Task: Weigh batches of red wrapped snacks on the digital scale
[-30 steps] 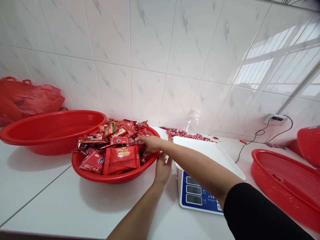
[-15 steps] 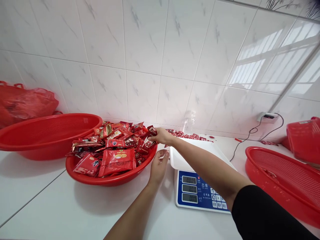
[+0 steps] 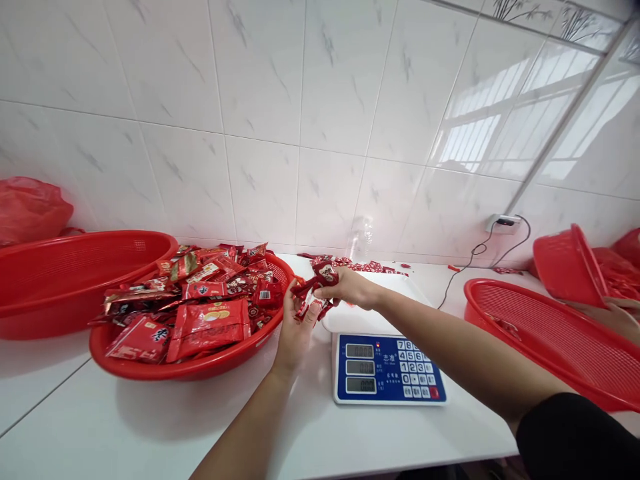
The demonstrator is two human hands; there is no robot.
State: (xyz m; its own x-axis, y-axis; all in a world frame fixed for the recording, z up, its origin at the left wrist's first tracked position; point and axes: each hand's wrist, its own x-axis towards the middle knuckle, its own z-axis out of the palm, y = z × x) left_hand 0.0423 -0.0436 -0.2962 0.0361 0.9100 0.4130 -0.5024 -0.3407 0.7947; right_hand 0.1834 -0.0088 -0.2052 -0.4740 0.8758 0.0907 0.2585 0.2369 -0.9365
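Observation:
Red-wrapped candies (image 3: 326, 272) are bunched between my two hands, in front of the scale's white tray (image 3: 405, 293). My right hand (image 3: 353, 288) is closed on some of them from the right. From the left, my left hand (image 3: 295, 327) curls around others, its thumb on the wrappers. How many each hand has is hidden by the overlap. Just left of them stands a red basket (image 3: 200, 370) heaped with red snack packets and candies, a large packet (image 3: 213, 325) on top. Below the tray is the scale's blue keypad panel (image 3: 390, 370) with three displays.
A second red basket (image 3: 75, 283) stands behind on the left, and another red basket (image 3: 540, 327) on the right. Loose candies (image 3: 370, 267) lie along the tiled wall. A black cord (image 3: 470, 260) runs down from a socket. Another person's hand (image 3: 610, 317) is at far right.
My right hand has moved away from the heaped basket with candies and met my left hand, which now closes around candies too. The view has turned right, bringing another person's hand into sight.

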